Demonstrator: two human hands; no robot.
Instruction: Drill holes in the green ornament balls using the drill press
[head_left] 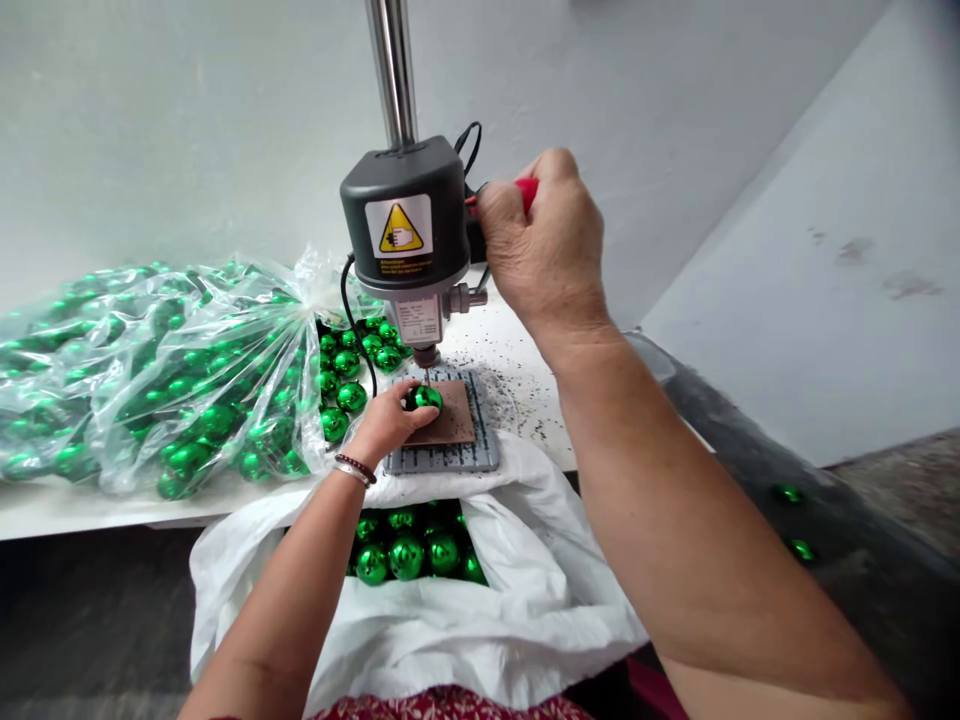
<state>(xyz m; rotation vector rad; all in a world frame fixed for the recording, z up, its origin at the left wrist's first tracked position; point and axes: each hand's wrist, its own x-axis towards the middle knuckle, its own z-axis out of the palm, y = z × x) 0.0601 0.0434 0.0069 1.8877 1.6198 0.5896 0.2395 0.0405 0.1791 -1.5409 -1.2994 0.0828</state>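
Note:
Under the bit of a black bench drill press (405,215) sits a shiny green ball (429,399), like a Christmas bauble. My left hand (394,415) is closed around its left side, keeping it on a brown board (459,410) over the grey metal base (486,450). The drill bit comes down at the top of the ball; whether it has gone in, I cannot tell. On the right, my right hand (551,240) grips the red-tipped feed lever (528,192) of the press, its fingers mostly hidden behind the hand.
A tied clear plastic bag (187,370) full of green balls lies on the white table (517,330) at left. Loose balls (346,365) sit beside the press, amid dark shavings. An open white sack (450,625) holding more balls is below the table edge. Two balls (801,550) lie at far right.

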